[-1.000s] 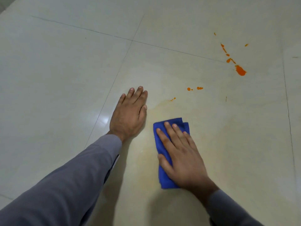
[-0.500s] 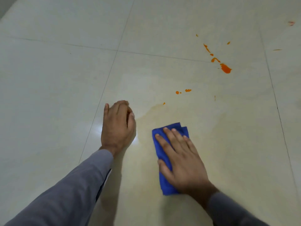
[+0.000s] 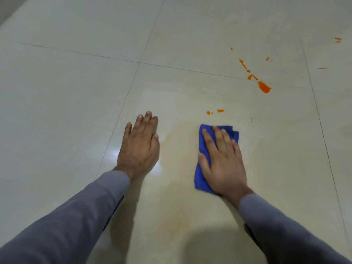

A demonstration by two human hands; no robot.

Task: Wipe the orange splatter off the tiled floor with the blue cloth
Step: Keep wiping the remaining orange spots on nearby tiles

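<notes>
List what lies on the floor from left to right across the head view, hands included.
Left hand flat on the tile → blue cloth under the right hand → big orange blob → thin orange streak → faint reddish mark.

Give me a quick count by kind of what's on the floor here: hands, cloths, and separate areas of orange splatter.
Hands: 2, left hand flat on the tile, right hand pressing the cloth
Blue cloth: 1
Orange splatter areas: 3, a pair of drops just beyond the cloth, the main streak farther right, faint marks at far right
Total: 6
</notes>
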